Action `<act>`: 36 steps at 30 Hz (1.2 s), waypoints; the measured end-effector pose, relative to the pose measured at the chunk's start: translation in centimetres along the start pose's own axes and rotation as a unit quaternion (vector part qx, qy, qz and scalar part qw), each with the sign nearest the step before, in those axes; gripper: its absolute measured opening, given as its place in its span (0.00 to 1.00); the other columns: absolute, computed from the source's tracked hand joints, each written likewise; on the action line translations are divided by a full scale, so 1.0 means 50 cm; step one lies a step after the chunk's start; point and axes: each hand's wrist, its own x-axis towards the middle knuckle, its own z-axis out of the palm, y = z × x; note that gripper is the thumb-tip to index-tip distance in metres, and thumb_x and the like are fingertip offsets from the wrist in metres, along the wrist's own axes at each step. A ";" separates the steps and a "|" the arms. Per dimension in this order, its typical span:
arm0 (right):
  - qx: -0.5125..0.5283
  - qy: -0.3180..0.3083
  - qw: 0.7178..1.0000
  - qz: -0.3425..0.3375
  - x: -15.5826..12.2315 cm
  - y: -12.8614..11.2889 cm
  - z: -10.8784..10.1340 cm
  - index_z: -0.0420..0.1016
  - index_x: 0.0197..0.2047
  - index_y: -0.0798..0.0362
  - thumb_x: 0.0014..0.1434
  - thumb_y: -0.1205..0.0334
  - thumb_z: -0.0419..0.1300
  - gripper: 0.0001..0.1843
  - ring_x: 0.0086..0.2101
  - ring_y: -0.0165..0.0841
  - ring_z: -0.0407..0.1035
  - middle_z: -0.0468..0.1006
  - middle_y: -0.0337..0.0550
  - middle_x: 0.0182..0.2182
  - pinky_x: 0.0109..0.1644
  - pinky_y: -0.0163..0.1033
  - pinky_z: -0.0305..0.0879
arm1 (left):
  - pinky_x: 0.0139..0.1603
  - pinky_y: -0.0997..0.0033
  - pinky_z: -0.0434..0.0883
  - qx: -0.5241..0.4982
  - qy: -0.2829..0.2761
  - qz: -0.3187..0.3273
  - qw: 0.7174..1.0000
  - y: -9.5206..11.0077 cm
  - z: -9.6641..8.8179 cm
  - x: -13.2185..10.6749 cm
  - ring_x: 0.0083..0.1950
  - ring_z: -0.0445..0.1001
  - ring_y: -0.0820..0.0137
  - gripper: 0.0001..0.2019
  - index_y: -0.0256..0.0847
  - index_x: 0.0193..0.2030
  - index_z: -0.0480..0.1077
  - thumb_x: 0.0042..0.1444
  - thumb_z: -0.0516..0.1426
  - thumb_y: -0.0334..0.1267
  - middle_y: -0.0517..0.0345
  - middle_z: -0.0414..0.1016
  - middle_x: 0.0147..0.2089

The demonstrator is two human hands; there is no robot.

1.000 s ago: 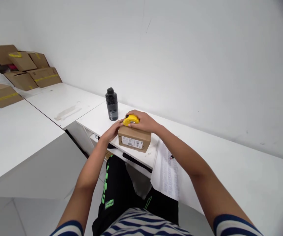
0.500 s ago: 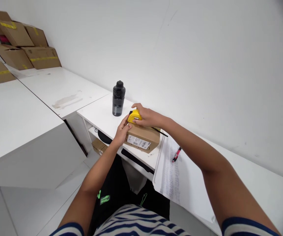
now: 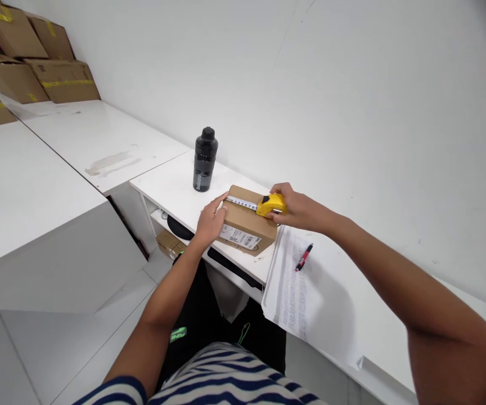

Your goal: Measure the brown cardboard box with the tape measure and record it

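Note:
A small brown cardboard box (image 3: 247, 225) with a white barcode label lies on the white desk (image 3: 175, 191). My left hand (image 3: 210, 220) presses on the box's left end and pins the end of a white measuring tape (image 3: 241, 203) there. My right hand (image 3: 296, 209) is closed round the yellow tape measure case (image 3: 270, 205) at the box's right end. The tape lies stretched along the top of the box between both hands.
A black water bottle (image 3: 204, 160) stands just behind the box. A printed sheet (image 3: 293, 292) with a red pen (image 3: 304, 257) on it lies to the right. Several cardboard boxes (image 3: 36, 73) are stacked on the far left tables (image 3: 36, 185). A white wall runs behind the desk.
My right hand has drawn the yellow case from the left end of the box to its right end, pulling the tape out. My left hand stayed at the left end. The view shifted slightly.

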 end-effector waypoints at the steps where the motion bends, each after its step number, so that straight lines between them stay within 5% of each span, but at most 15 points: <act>1: 0.006 0.014 1.000 0.012 -0.017 0.010 -0.001 0.54 0.51 0.47 0.54 0.50 0.61 0.26 0.30 0.40 0.71 0.76 0.44 0.35 0.31 0.41 0.64 | 0.74 0.54 0.56 0.007 -0.002 0.003 1.000 -0.002 -0.001 0.000 0.70 0.65 0.58 0.24 0.49 0.64 0.71 0.62 0.52 0.37 0.60 0.71 0.67; 12: 0.071 0.057 0.989 0.115 -0.113 0.091 -0.002 0.55 0.49 0.46 0.50 0.53 0.63 0.27 0.29 0.37 0.69 0.75 0.40 0.34 0.30 0.39 0.63 | 0.74 0.57 0.58 0.051 0.001 0.029 0.998 0.001 -0.002 0.013 0.70 0.66 0.60 0.24 0.47 0.65 0.71 0.63 0.51 0.38 0.59 0.70 0.68; 36: 0.060 0.080 0.990 0.099 -0.120 0.105 0.019 0.56 0.51 0.46 0.51 0.53 0.63 0.27 0.29 0.37 0.70 0.76 0.41 0.35 0.31 0.40 0.63 | 0.74 0.61 0.58 0.024 0.000 0.003 1.000 0.012 0.002 0.011 0.72 0.64 0.61 0.24 0.44 0.65 0.70 0.63 0.51 0.36 0.59 0.69 0.69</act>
